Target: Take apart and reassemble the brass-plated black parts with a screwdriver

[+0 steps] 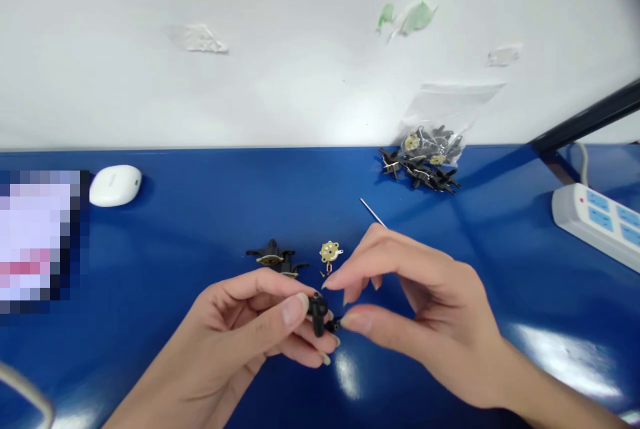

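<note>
My left hand (260,329) is closed, pinching a small black plastic part (318,316) between thumb and fingers. The part has a stubby cylinder and a thin side arm. Close on its right is my right hand (400,302), with thumb and index finger spread apart. The right thumb tip meets or nearly meets the side arm; I cannot tell which. Just beyond the hands lie a brass-coloured disc (331,252) with small tabs, a little copper-coloured piece (329,268) and a tiny screw (323,274). Black parts with brass discs (271,256) rest behind my left hand.
A clear plastic bag (450,112) of similar parts leans on the white wall, with loose black parts (425,174) before it. A thin metal rod (373,212) lies behind my right hand. A power strip (600,216) stands right, a white case (116,186) left beside a pixelated screen (35,236).
</note>
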{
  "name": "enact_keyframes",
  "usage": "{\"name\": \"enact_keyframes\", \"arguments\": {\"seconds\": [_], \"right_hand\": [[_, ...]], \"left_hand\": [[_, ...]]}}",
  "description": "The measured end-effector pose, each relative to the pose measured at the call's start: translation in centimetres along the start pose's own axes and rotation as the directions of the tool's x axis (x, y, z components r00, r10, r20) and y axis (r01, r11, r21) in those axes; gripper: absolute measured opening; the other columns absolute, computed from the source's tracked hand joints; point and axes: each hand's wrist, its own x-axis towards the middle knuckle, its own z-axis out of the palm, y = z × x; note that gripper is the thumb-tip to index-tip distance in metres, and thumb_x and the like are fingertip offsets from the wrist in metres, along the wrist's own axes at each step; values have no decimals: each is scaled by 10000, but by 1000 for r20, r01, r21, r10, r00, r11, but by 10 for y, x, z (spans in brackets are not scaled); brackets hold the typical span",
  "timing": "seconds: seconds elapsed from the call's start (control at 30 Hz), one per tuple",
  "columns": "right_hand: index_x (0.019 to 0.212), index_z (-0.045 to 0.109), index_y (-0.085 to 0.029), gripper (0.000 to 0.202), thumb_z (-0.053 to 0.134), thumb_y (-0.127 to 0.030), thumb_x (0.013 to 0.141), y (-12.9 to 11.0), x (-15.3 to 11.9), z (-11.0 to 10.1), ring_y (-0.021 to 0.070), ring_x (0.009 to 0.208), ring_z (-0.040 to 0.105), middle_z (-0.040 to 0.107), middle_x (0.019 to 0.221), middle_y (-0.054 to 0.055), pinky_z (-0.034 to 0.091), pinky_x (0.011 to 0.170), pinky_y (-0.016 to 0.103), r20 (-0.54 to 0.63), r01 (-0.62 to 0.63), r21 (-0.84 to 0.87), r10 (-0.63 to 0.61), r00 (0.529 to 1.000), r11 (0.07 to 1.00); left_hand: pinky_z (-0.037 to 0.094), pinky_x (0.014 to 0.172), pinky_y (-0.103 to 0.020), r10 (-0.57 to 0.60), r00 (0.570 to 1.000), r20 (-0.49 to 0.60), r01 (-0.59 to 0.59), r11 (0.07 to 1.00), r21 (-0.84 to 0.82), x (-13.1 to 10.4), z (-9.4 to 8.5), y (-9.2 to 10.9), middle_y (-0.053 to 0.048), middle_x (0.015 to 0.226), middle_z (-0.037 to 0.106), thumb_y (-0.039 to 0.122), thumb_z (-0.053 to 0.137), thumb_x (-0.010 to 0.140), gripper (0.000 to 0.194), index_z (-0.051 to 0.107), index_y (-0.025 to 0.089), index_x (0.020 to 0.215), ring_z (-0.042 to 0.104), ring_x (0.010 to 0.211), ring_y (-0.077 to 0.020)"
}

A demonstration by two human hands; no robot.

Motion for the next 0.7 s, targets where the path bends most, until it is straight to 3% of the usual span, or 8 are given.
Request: {"name": "enact_keyframes", "arguments": {"seconds": [0.13, 0.27, 0.47, 0.7], "right_hand": [[1307, 829, -280, 271, 879, -193, 1055, -5, -2, -1, 152, 991, 753, 860, 1084, -10, 645, 900, 329, 55, 14, 46, -16, 998, 999], [1250, 851, -289, 199, 849, -192, 1077, -5, -3, -1, 150, 937, 741, 855, 1076, 0, 654, 855, 327, 77, 41, -6, -41, 996, 999], [1141, 845, -246, 147, 902, -176, 1026, -3, -2, 5, 149, 897, 734, 833, 977, -2, 626, 752, 288, -24, -1, 8, 2, 1000, 1000], [1093, 833, -277, 104, 882, -196, 1048, -3, -1, 2, 117, 860, 710, 817, 969, -46, 582, 738, 261, -52, -71, -17, 70, 996, 997]], "left_hand": [[677, 714, -123, 12, 1000, 11, -13, 998, 67, 1, 5, 0, -35, 739, 888, 459, 1086, 833, 231, 974, 257, 836, 858, 708, -156], [686, 705, -151, -22, 999, 44, 19, 998, 67, 0, 6, 0, -37, 693, 873, 438, 1085, 829, 204, 979, 264, 831, 854, 673, -165], [688, 733, -154, -22, 1000, -2, 22, 993, 117, 0, 1, -1, -54, 777, 905, 410, 1038, 898, 166, 981, 254, 888, 874, 742, -180], [722, 688, -209, 52, 996, -70, -45, 994, 98, 3, 6, -2, -68, 753, 905, 319, 1100, 807, 159, 962, 241, 816, 877, 696, -206]]}}
